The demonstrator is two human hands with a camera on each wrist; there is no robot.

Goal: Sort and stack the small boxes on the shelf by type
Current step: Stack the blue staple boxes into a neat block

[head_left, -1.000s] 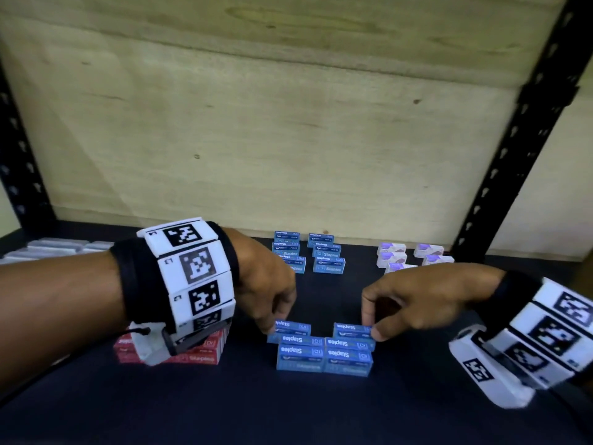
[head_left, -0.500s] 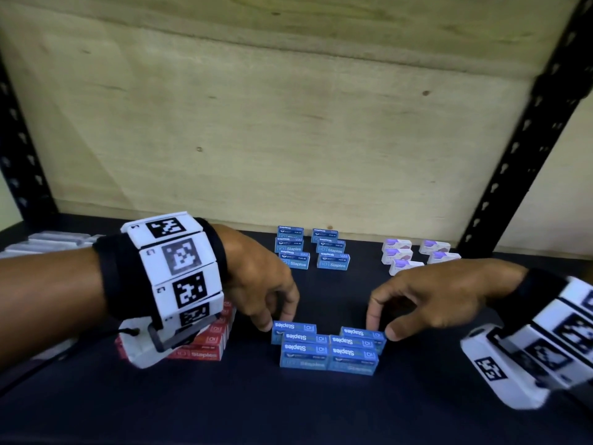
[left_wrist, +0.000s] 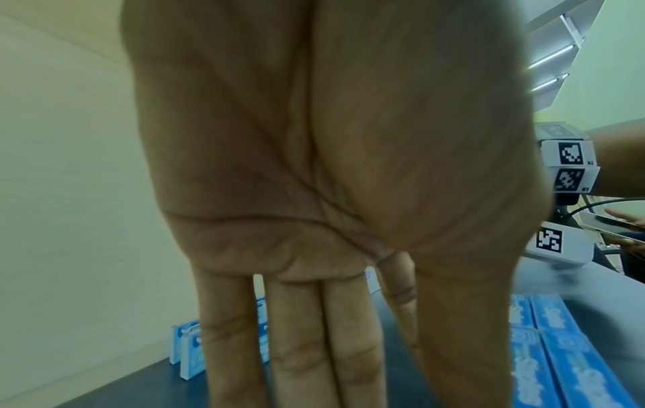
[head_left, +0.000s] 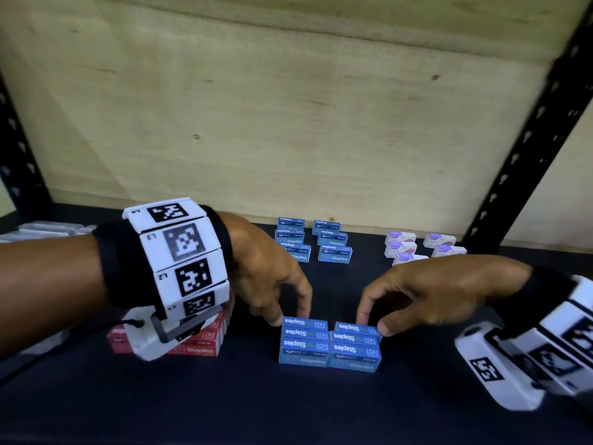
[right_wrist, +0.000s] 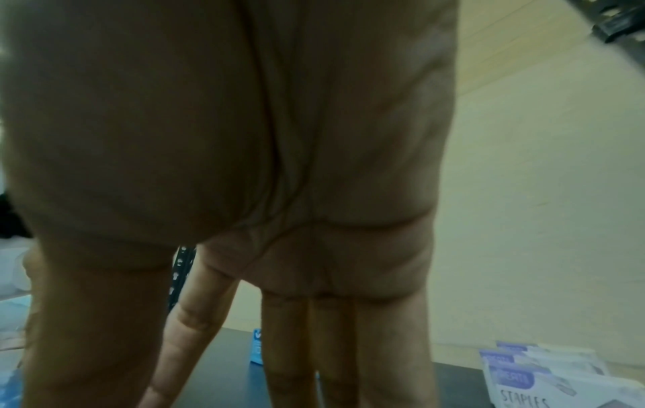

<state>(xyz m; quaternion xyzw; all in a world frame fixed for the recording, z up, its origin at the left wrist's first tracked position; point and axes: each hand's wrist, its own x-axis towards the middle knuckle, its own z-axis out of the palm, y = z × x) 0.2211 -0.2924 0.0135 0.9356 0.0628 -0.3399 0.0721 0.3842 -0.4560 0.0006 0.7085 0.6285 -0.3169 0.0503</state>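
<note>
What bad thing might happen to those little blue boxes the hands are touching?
The left hand and right hand pinch the rearmost boxes of the near blue rows; a nudge might knock the tightly packed rows crooked. The left wrist hangs over the red boxes and may bump them.

The blue boxes [head_left: 329, 343] look like thin printed cardboard with a slight gloss. The shelf [head_left: 288, 406] has a dark, matt, smooth surface. At 12 o'clock the back panel [head_left: 288, 123] is pale raw wood, rough. At 2 o'clock the upright post [head_left: 526, 149] is black painted metal.
</note>
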